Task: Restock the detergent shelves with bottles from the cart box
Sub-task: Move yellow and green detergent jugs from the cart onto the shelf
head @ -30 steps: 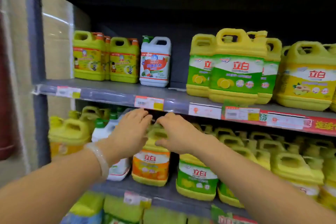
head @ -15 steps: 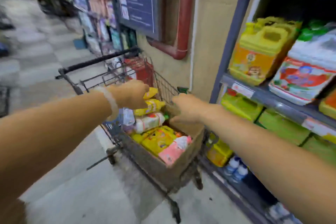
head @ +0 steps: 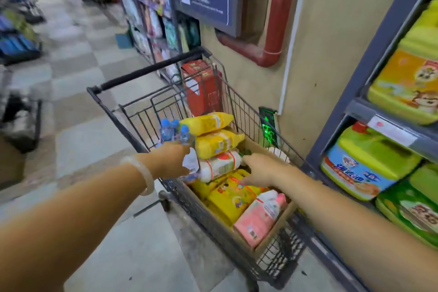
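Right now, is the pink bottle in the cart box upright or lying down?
Lying down: the pink bottle rests on its side against the cardboard box wall, cap pointing away from the camera.

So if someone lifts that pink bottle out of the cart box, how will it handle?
The pink bottle looks like rigid plastic, so probably stiff. It seems full-sized, likely hefty. Lying slanted against the box wall, it may slide once nudged.

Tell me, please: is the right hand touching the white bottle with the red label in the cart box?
Cannot tell. In the head view the right hand reaches beside the neck end of the white bottle, but motion blur hides whether the fingertips meet it or a gap remains.
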The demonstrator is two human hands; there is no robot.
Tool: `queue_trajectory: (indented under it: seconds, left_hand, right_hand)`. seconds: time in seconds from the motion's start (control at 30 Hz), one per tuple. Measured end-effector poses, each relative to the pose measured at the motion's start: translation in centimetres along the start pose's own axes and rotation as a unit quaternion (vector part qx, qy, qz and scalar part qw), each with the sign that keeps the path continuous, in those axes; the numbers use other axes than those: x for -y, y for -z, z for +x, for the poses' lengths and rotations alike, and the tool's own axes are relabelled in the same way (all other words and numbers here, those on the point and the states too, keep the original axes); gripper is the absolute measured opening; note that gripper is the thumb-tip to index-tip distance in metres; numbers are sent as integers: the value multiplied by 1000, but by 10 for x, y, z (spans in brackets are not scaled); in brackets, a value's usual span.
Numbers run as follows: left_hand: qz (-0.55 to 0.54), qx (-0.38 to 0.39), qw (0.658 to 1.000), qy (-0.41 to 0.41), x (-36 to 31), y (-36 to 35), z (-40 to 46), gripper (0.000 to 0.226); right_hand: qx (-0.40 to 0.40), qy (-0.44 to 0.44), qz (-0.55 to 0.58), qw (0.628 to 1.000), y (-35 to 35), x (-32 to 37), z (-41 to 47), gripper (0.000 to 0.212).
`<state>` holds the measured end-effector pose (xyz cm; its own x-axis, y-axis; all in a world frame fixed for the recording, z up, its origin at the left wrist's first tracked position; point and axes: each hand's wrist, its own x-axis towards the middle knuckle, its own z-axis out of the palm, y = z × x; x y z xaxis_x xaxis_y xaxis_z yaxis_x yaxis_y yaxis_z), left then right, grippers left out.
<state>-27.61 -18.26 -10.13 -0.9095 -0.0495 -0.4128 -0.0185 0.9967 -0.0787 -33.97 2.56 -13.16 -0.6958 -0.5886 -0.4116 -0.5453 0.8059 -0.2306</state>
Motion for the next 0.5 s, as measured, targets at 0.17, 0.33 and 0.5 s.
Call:
queue_trajectory:
  seconds: [0.17,0.33,0.5]
  left_hand:
    - [-30,10,999,6,17,-3,54,51]
    - [-48,-12,999,1,34,4,112,44]
    - [-66,-48,996,21,73,22,185,41]
  right_hand:
    - [49,-34,29,998,-12,-23,42,53]
    - [89,-66,75,991,-17,-32,76,61]
    - [42,-110,275,954,-8,-24,124,50]
